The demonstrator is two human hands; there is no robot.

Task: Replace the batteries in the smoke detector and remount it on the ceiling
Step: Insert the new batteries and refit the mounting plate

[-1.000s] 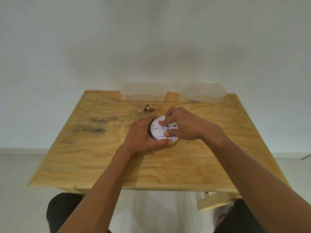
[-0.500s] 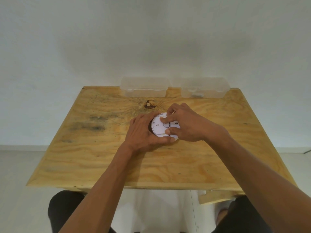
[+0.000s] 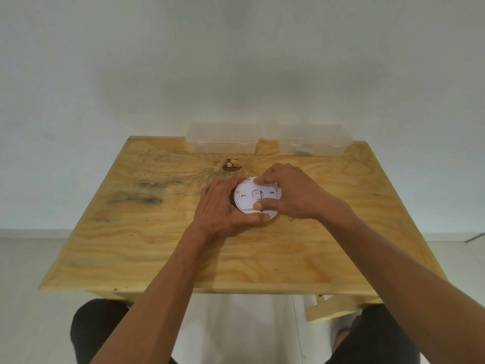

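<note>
Left hand (image 3: pixel 223 206) and right hand (image 3: pixel 291 195) both grip the smoke detector (image 3: pixel 249 198) near the middle of the surface (image 3: pixel 157 245).

L hand curls round the detector's left and near rim, thumb along the near edge; R hand comes over from the right, fingertips on the far rim and thumb (image 3: pixel 265 205) pressed on the near part of the white face, so it's pinched across. Detector sits flat on the wood w/ its slotted white face up, closer to the far edge than the near one. Two clear plastic boxes (image 3: pixel 223 143) sit side by side along the far edge, lids closed, well apart from the hands. Dark knot (image 3: pixel 232 165) in the wood btwn the left box and the detector; grey smudges toward the left edge.
</note>
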